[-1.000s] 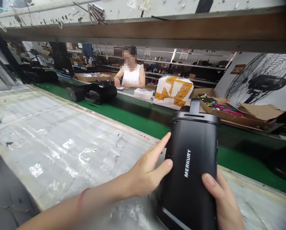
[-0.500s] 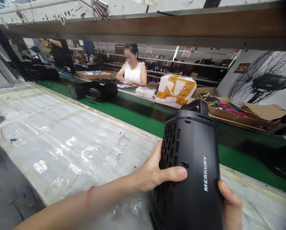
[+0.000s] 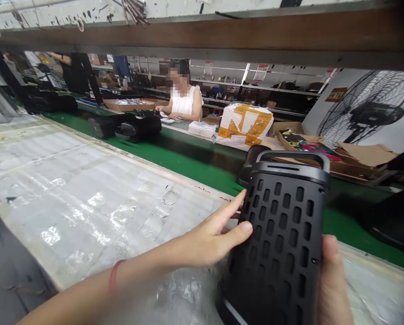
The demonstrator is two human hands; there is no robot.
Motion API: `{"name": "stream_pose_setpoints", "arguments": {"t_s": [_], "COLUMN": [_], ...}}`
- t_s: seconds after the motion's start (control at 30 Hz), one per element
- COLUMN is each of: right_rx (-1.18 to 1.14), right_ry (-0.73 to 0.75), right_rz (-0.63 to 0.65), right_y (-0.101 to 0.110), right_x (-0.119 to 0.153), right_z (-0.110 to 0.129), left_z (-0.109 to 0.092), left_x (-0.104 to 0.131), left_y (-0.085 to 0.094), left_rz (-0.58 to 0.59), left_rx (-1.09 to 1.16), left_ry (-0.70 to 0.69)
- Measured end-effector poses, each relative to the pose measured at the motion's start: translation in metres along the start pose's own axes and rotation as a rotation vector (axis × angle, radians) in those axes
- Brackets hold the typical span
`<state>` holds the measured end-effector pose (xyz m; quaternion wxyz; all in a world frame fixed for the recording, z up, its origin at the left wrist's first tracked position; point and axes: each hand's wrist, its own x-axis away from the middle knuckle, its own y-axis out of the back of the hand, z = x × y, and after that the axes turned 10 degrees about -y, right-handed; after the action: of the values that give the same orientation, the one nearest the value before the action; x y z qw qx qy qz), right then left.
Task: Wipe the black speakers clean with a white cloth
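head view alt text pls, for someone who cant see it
Two bare hands hold an upright black speaker with a slotted grille and a top handle on a plastic-covered workbench: the left hand touches its side, the right hand grips its right edge. Beyond runs a green conveyor belt, where a seated person in white works.

No text can be read; signs and box labels are too blurred
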<state>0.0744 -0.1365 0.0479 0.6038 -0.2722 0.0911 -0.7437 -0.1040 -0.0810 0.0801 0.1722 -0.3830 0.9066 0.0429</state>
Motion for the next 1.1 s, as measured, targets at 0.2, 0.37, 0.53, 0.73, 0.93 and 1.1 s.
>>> {"name": "stream_pose_setpoints", "arguments": {"t_s": [0.2, 0.37, 0.53, 0.73, 0.93, 1.1], "right_rx": [-0.069, 0.043, 0.160, 0.108, -0.097, -0.081], "right_ry": [0.096, 0.189, 0.267, -0.008, -0.165, -0.202], "right_rz": [0.057, -0.068, -0.365, -0.175, -0.013, -0.036], "right_y": [-0.003, 0.002, 0.001, -0.030, -0.026, -0.017], "right_x": [0.000, -0.005, -0.003, 0.023, 0.022, 0.012], "right_z": [-0.001, -0.005, -0.002, 0.006, -0.002, -0.006], "left_z": [0.011, 0.003, -0.006, -0.008, 0.002, 0.013], "left_x": [0.002, 0.007, 0.008, 0.002, -0.005, -0.007], "left_y": [0.002, -0.003, -0.002, 0.002, 0.006, 0.009], "left_rz": [0.064, 0.138, 0.135, 0.071, 0.156, 0.168], "left_rx": [-0.140, -0.073, -0.119, 0.037, 0.161, 0.236], "left_ry": [0.052, -0.042, -0.069, 0.027, -0.103, -0.038]}}
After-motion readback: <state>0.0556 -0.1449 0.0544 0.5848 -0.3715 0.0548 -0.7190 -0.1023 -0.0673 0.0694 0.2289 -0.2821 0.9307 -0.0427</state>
